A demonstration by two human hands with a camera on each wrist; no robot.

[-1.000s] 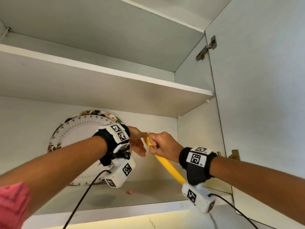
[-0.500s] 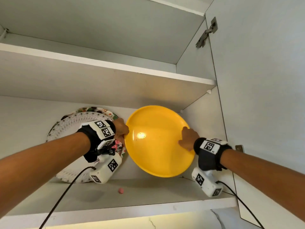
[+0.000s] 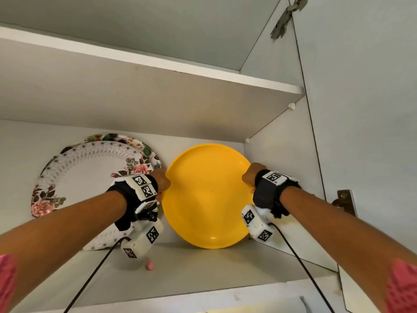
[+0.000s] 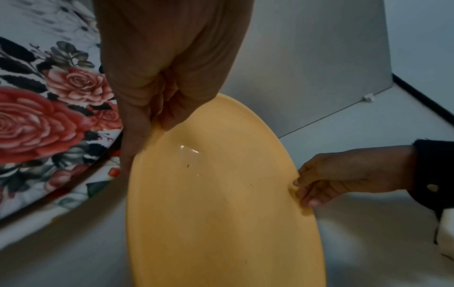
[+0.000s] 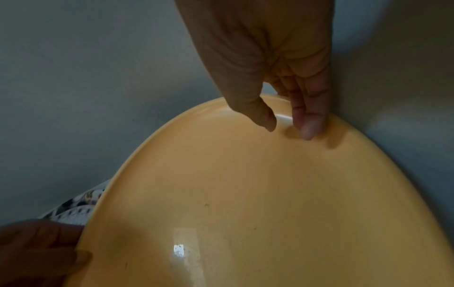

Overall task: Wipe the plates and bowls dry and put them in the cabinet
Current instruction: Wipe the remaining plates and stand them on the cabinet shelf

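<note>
A yellow plate (image 3: 207, 195) stands on its edge on the lower cabinet shelf (image 3: 203, 272), leaning back toward the rear wall near the right corner. My left hand (image 3: 161, 184) pinches its left rim, thumb on the front face and fingers behind (image 4: 150, 126). My right hand (image 3: 249, 177) holds the right rim close to the side wall, thumb and one finger on the front and the other fingers behind (image 5: 287, 126). To the left, two floral plates (image 3: 85, 177) lean upright against the rear wall, one behind the other. The yellow plate's (image 4: 221, 213) left rim sits close beside them.
A small pink bit (image 3: 149, 265) lies on the shelf in front of the floral plates. The upper shelf (image 3: 158, 64) runs overhead. The cabinet's right side wall (image 3: 282, 143) is right beside the yellow plate. The open door (image 3: 361, 109) and its hinge (image 3: 344, 202) are at right.
The yellow plate has turned from edge-on to face-on and moved back and down onto the shelf. My hands have spread from close together to opposite rims.
</note>
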